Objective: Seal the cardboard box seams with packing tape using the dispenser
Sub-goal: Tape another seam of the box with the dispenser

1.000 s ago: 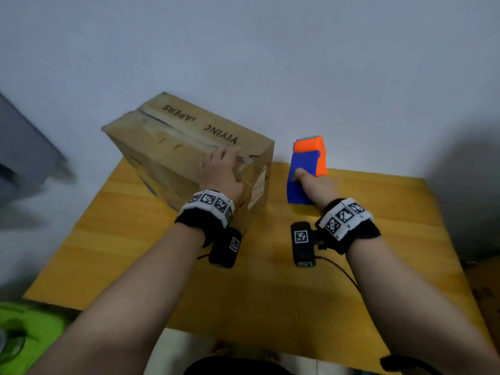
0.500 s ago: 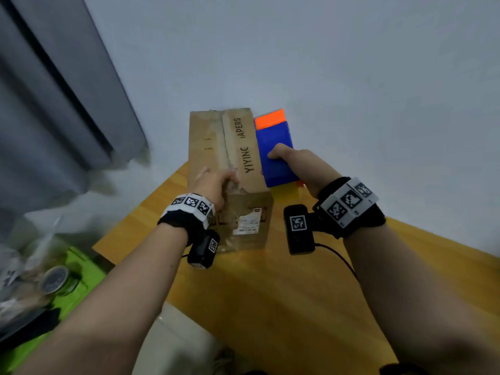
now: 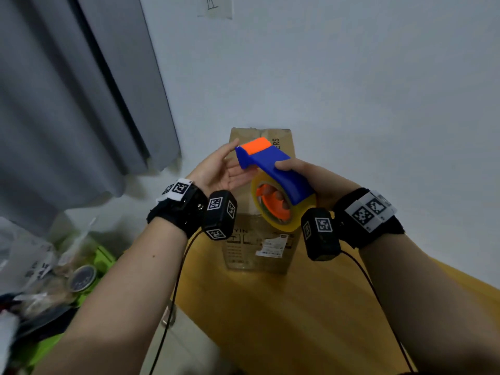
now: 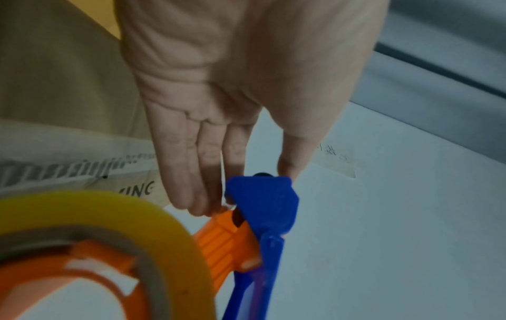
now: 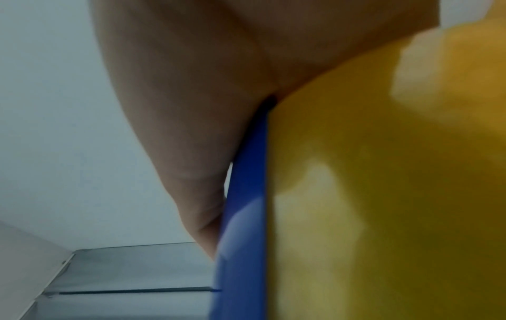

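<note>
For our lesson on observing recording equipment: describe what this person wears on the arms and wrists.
Both forearms are bare, with no sleeves. The left wrist and the right wrist each carry a black strap with a white band printed with square black-and-white marker codes. A black camera box, also marked, hangs under each wrist, trailing a thin black cable.

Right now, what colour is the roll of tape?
Yellow, on an orange hub; the tape roll shows best in the head view.

A yellow-brown wooden table (image 3: pixel 270 315) carries the cardboard box (image 3: pixel 259 250), which stands at the table's far end against the white wall (image 3: pixel 351 77), its labelled end facing the person.
</note>
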